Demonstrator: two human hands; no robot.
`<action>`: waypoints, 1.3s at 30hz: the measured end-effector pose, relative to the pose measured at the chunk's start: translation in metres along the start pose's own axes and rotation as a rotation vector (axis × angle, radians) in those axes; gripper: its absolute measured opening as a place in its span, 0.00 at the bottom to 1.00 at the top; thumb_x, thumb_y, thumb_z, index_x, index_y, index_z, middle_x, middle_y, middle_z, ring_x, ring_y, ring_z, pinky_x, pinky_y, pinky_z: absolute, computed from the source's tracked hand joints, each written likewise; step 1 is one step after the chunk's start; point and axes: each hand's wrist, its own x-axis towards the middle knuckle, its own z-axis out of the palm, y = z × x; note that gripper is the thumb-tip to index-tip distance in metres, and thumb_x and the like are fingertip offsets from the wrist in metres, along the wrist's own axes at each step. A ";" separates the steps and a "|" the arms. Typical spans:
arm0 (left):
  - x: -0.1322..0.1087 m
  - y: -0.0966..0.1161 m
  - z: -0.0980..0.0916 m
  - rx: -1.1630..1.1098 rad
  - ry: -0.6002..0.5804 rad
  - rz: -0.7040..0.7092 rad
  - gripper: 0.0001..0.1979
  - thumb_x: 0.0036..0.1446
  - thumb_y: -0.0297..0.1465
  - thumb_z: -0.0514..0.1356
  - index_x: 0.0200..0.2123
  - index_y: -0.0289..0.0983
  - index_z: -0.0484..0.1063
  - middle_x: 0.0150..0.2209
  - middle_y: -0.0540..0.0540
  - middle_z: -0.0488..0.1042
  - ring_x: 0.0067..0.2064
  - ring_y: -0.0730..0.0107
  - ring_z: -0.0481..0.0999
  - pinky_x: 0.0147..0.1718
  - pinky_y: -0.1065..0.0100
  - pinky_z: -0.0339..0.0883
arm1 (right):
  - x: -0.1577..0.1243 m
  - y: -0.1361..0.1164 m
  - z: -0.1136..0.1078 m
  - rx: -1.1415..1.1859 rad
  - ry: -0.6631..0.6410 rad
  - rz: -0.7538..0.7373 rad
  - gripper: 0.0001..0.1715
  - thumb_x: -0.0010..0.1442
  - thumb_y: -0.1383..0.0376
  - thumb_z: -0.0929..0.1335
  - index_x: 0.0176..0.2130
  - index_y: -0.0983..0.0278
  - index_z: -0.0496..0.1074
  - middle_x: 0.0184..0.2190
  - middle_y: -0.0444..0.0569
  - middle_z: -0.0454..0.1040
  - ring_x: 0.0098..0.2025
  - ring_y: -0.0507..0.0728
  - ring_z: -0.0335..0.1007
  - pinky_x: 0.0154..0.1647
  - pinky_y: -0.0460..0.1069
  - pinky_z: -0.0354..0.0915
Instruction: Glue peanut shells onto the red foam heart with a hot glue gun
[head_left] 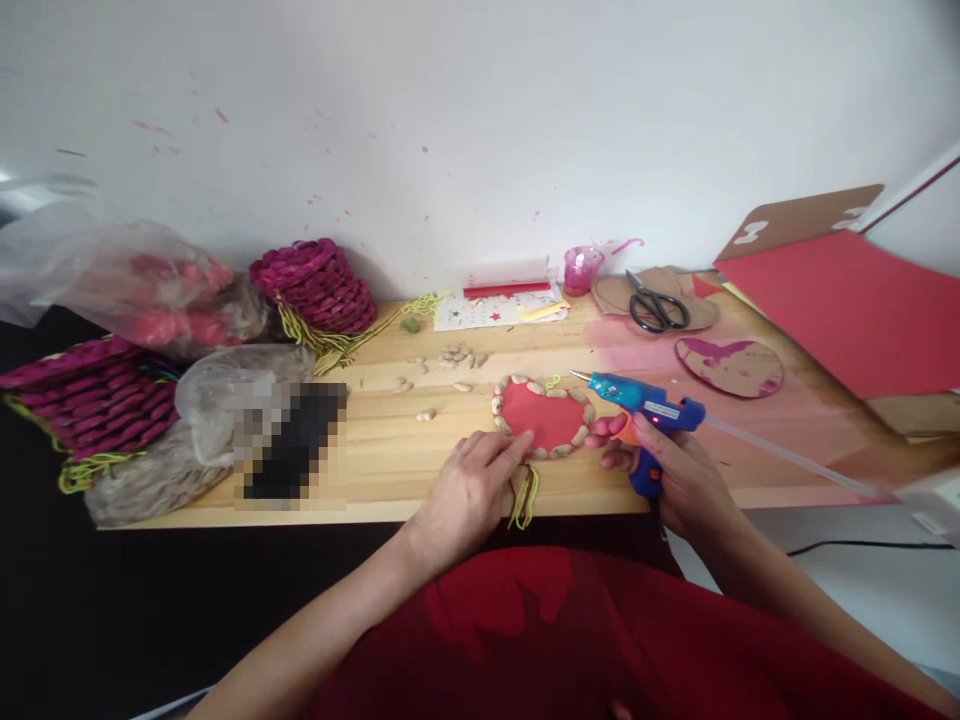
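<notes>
A red paper heart [543, 414] edged with peanut shells lies on the wooden table [390, 455]. My left hand [469, 490] rests on the table at the heart's lower left, fingertips touching its edge, fingers loosely stretched. My right hand [671, 475] grips a blue hot glue gun [645, 405] by its handle, nozzle pointing left just above the heart's upper right edge. A clear glue stick sticks out of the gun's back. Yellow-green strands [525, 495] hang over the table's front edge below the heart.
Loose peanuts [450, 365] lie behind the heart. Woven magenta mats [319, 285] and plastic bags [135, 285] fill the left side. Black scissors [656, 305], a pink cup [581, 268], cardboard heart cut-outs [729, 365] and red paper sheets [847, 305] sit at the right.
</notes>
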 end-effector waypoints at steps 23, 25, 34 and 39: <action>0.014 -0.012 -0.008 -0.231 0.053 -0.323 0.46 0.61 0.36 0.66 0.74 0.46 0.42 0.61 0.36 0.67 0.63 0.52 0.68 0.61 0.47 0.63 | 0.012 -0.008 0.006 -0.108 0.247 0.039 0.21 0.50 0.49 0.78 0.37 0.61 0.79 0.40 0.48 0.84 0.35 0.56 0.82 0.31 0.45 0.76; 0.013 -0.007 -0.006 -0.132 0.048 -0.361 0.52 0.57 0.38 0.69 0.74 0.46 0.39 0.61 0.35 0.66 0.62 0.47 0.67 0.60 0.42 0.62 | 0.013 -0.010 0.008 -0.107 0.261 0.042 0.22 0.49 0.48 0.79 0.37 0.60 0.79 0.40 0.47 0.84 0.36 0.57 0.82 0.33 0.45 0.77; -0.009 -0.013 -0.017 0.026 -0.043 -0.394 0.43 0.55 0.19 0.54 0.73 0.44 0.48 0.56 0.37 0.70 0.56 0.51 0.69 0.52 0.47 0.66 | 0.013 -0.010 0.002 -0.213 0.154 0.070 0.22 0.49 0.47 0.78 0.33 0.62 0.82 0.35 0.49 0.83 0.26 0.52 0.76 0.28 0.44 0.73; -0.031 -0.025 -0.038 -0.002 0.061 -0.342 0.27 0.57 0.16 0.53 0.56 0.41 0.73 0.51 0.40 0.74 0.54 0.56 0.72 0.51 0.51 0.68 | 0.012 -0.009 -0.003 -0.257 0.128 0.077 0.21 0.51 0.46 0.77 0.32 0.61 0.82 0.36 0.49 0.83 0.25 0.52 0.74 0.31 0.46 0.74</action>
